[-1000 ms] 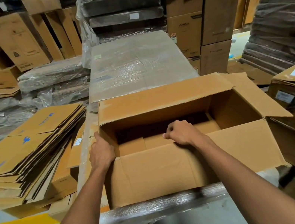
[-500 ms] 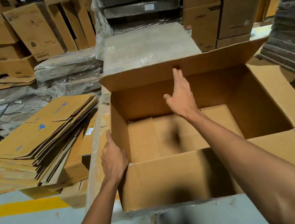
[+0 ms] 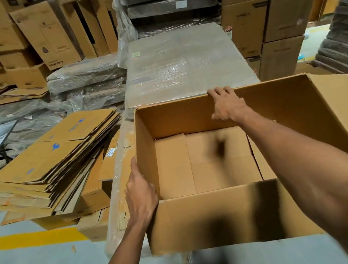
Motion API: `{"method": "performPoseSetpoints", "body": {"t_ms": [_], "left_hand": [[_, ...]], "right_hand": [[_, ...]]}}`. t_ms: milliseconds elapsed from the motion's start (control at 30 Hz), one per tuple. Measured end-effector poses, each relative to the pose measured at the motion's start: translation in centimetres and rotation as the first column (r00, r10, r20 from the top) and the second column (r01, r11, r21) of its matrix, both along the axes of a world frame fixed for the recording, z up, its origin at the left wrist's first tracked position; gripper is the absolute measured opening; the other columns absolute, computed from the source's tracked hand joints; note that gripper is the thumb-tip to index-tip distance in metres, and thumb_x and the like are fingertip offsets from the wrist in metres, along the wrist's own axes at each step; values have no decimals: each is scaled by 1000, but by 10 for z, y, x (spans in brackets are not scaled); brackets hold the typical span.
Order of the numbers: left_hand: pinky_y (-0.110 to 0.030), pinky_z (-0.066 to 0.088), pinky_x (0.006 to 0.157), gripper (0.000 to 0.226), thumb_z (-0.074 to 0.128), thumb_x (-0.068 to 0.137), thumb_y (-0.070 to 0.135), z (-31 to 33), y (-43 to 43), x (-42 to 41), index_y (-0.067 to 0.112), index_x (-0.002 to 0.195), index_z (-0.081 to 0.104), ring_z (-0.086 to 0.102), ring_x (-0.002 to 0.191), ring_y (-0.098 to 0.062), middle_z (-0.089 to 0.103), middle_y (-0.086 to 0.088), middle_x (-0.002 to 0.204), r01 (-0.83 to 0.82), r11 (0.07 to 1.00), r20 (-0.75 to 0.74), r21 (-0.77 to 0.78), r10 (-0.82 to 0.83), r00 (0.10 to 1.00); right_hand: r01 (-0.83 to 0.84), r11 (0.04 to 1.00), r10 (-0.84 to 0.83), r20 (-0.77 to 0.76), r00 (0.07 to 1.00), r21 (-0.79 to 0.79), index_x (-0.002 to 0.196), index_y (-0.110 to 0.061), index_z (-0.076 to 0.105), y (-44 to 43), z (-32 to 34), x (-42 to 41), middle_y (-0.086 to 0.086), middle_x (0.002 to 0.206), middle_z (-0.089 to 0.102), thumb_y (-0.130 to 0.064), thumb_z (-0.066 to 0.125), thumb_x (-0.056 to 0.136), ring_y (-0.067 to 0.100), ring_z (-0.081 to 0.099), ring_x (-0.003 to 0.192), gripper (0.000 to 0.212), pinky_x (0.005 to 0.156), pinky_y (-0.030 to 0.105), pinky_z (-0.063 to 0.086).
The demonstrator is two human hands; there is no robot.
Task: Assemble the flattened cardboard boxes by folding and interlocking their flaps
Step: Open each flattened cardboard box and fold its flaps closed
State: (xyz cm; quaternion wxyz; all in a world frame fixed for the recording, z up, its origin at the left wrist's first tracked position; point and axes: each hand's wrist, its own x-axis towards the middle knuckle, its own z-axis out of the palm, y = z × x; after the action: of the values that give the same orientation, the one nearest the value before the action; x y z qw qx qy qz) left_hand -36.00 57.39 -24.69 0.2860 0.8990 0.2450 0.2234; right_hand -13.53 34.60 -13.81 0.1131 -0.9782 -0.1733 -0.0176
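Warehouse w/ stacked cartons all round; open cardboard box (image 3: 229, 215) sits centre frame on film-wrapped counter (image 3: 116, 235), btm flaps folded in, right flap splayed out; L hand (image 3: 141, 198) at 8 o'clock grips box's left wall by the near corner; R hand (image 3: 227, 106) at 12 o'clock, fingers (image 3: 217, 91) curled over far wall's top edge; flat-box stack (image 3: 53, 167) at 9 o'clock.
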Motion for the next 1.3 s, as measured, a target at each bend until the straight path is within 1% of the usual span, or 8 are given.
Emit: {"method": "performPoseSetpoints", "body": {"t_ms": [200,433,600,733,833,933,1133,1300], "left_hand": [[-43,56,81,62,52,102,12,0,3,9,18,158,26,64,91,-26,67,-13,117,-40,999,35,8,40,999],[-52,35,116,54,53,104,34,-6,6,10,15,152,39,40,139,-30,48,-11,150,11,999,119,-43,-6,993],[-51,34,105,39,44,100,47,-26,-6,-16,24,131,52,41,126,-26,47,-3,134,-26,999,286,-42,37,957],[-44,45,85,19,53,104,39,-36,-7,-23,21,107,50,51,102,-27,52,-3,109,8,915,349,-403,146,926],[-35,47,79,39,43,106,48,-45,1,-24,13,115,56,58,103,-26,63,-3,105,81,686,239,-723,138,961],[-49,53,95,55,46,100,62,-55,17,-24,18,127,67,67,109,-29,73,-9,118,69,405,136,-912,138,981],[-39,53,69,26,46,107,30,-57,23,-23,23,108,72,69,71,-21,74,-6,86,54,403,32,-914,-60,998],[-39,47,71,26,44,106,12,-69,25,-23,1,118,64,59,75,-31,70,-16,89,46,462,-62,-886,-217,974]], "right_hand": [[-32,999,35,89,995,-33,161,-21,20,3,-5,-4,2,168,19,-23,74,89,30,8,156,89,118,62,28],[14,937,-59,118,991,348,159,-19,29,-10,-34,-53,11,162,36,-8,65,85,34,48,137,83,108,54,44],[65,889,-144,142,979,454,139,-22,54,-44,-61,-97,5,134,66,-13,60,91,29,65,113,49,98,46,53],[159,840,-356,305,883,519,114,-17,70,-91,-88,-121,8,109,73,-9,61,90,30,62,106,27,100,46,39],[205,724,-492,285,822,658,113,-18,69,-134,-106,-135,6,114,69,-6,60,93,26,53,116,24,105,44,32],[281,583,-626,201,753,762,118,-19,66,-181,-118,-143,2,122,65,-9,58,97,23,49,123,24,106,45,33],[449,154,-722,-210,659,880,124,-16,66,-245,-118,-143,2,122,65,-17,58,100,17,57,113,25,102,33,43],[654,-124,-168,-665,727,746,116,-17,74,-271,-115,-136,9,98,77,-23,44,107,24,70,93,32,92,46,57]]}}
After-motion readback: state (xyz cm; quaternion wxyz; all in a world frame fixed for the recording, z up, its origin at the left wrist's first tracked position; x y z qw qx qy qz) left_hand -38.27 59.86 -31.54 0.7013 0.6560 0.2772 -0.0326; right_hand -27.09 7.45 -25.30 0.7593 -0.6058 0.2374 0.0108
